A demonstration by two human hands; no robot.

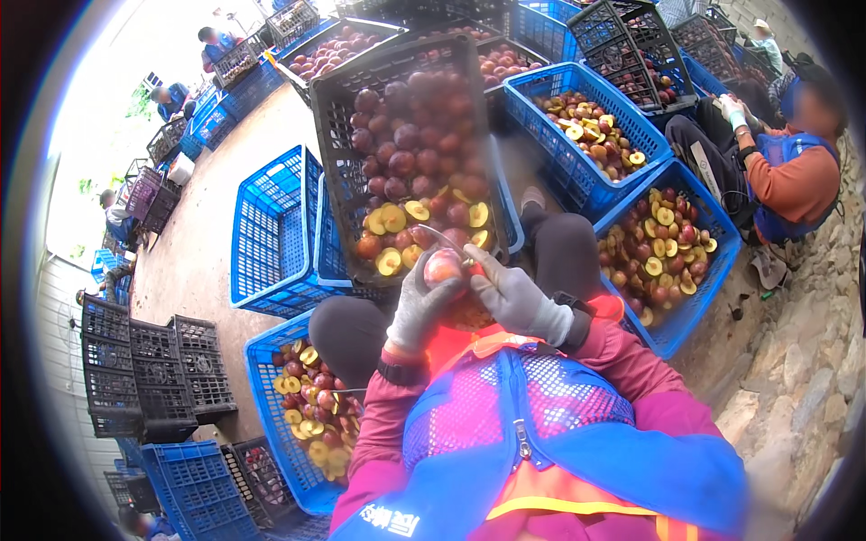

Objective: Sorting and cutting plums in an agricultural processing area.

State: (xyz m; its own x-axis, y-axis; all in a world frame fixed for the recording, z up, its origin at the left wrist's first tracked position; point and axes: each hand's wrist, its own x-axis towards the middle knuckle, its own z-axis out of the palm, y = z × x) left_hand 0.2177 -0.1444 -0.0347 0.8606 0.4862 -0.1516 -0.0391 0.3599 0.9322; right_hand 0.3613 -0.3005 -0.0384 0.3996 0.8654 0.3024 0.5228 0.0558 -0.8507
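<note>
In a grey work glove, my left hand (421, 304) holds a red plum (443, 266) near my lap. My right hand (517, 291), also gloved, grips a small knife. Its thin, curved blade (440, 235) passes over the top of the plum; the handle is mostly hidden by my fingers. Just beyond my hands, a black plastic crate (345, 223) is tilted towards me. Whole dark plums (409, 152) fill most of it, and halved plums with yellow flesh (392, 220) lie at its near end.
Blue plastic crates of halved plums stand at my left (260, 379) and right (724, 264). Another blue crate (270, 237) sits left of the black one. A co-worker (791, 169) sits at the right beside a stone wall (805, 379). Black crates (149, 372) stand far left.
</note>
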